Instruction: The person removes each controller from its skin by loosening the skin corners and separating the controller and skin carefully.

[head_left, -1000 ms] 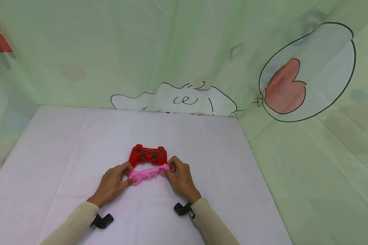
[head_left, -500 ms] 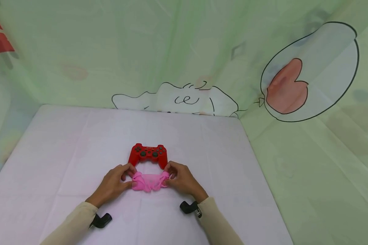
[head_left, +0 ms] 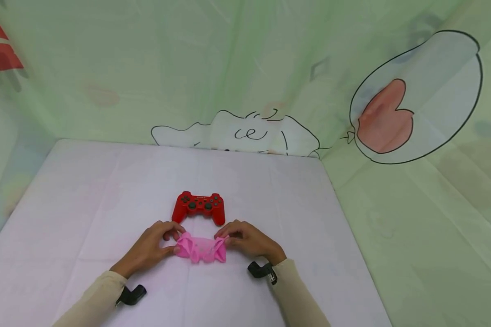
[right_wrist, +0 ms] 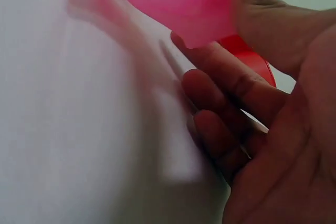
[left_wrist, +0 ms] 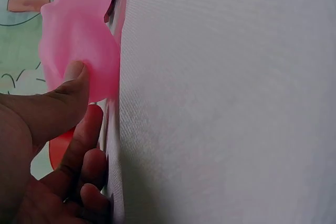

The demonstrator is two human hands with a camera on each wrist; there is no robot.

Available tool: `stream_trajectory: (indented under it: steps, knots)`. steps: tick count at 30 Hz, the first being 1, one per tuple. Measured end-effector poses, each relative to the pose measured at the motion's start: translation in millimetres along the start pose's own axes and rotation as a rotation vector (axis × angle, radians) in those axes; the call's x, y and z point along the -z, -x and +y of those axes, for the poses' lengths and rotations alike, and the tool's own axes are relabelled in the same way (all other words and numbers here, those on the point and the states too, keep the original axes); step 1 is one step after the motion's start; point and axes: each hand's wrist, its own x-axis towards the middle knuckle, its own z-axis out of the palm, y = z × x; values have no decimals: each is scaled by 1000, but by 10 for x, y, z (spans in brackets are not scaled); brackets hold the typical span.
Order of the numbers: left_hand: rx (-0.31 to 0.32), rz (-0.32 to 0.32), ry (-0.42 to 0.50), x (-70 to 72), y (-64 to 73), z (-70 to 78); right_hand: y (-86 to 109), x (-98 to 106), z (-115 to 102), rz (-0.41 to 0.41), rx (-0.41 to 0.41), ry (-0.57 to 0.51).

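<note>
A soft pink silicone controller cover [head_left: 204,249] is stretched between both hands, low over the table, its lower edge folded and wavy. My left hand [head_left: 147,247] pinches its left end; in the left wrist view the thumb [left_wrist: 76,77] lies on the pink surface, with the other fingers behind and below. At the opposite end, my right hand [head_left: 251,240] holds the cover between thumb and index finger, its remaining fingers loosely bent in the right wrist view. Just beyond the hands lies a red game controller [head_left: 199,198], buttons and sticks facing up, handles pointing toward me.
A white cloth covers the table [head_left: 290,204]. Green printed fabric [head_left: 188,68] rises behind it and along the right side. Black camera mounts [head_left: 132,295] sit at both wrists, below the beige sleeves.
Both hands have drawn the pink cover slightly toward me, away from the controller, and turned it so its wider face shows. The right hand has shifted rightward; the controller stays put.
</note>
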Motion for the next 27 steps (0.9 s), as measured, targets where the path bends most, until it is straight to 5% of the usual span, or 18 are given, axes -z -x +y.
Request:
stream_trajectory:
  steps: [3, 11, 17, 27]
  knots:
    - [10, -3, -5, 0, 11, 4, 27, 52, 18, -13, 16, 39]
    - [39, 14, -27, -23, 47, 41, -16, 118, -216, 16, -109, 107]
    - [49, 72, -29, -43, 64, 72, -287, -60, -526, 131, -119, 167]
    - [99, 148, -89, -92, 74, 108, -626, -363, -689, 41, -109, 156]
